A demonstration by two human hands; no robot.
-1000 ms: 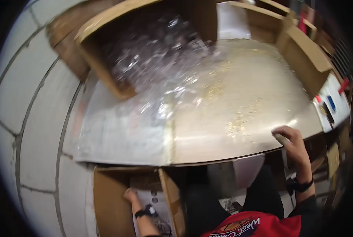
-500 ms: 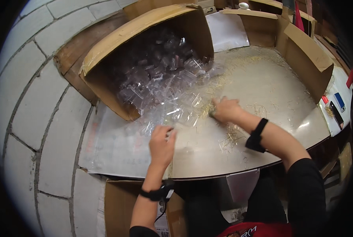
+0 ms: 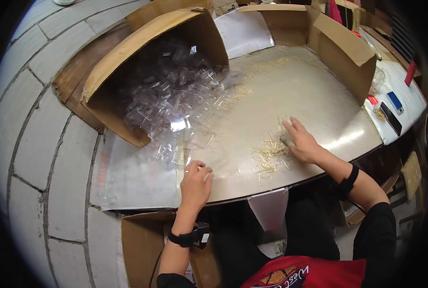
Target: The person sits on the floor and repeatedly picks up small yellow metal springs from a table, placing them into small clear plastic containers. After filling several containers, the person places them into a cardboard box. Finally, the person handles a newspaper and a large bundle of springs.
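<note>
A heap of thin gold-coloured metal pins (image 3: 267,156) lies on the smooth work surface in front of me. At its right edge my right hand (image 3: 302,143) rests low, fingers stretched out and slightly apart. My left hand (image 3: 196,186) is near the front of the table with its fingers curled in; whether anything is between them is hidden. Just beyond it, small clear plastic cases (image 3: 168,103) spill out of a tipped cardboard box (image 3: 90,89) onto the table. More pins (image 3: 233,97) are scattered along the edge of the clear pile.
Cardboard walls (image 3: 341,41) edge the work surface (image 3: 314,96) at the back and right. On a white covering beyond them lie a blue item (image 3: 395,102), a dark flat object (image 3: 391,118) and a red cylinder (image 3: 410,73). A light block wall (image 3: 31,144) stands on the left.
My right hand has moved right and nearer, from the clear pile's edge to beside the pin heap. The left hand stays near the table front. The whole view has shifted.
</note>
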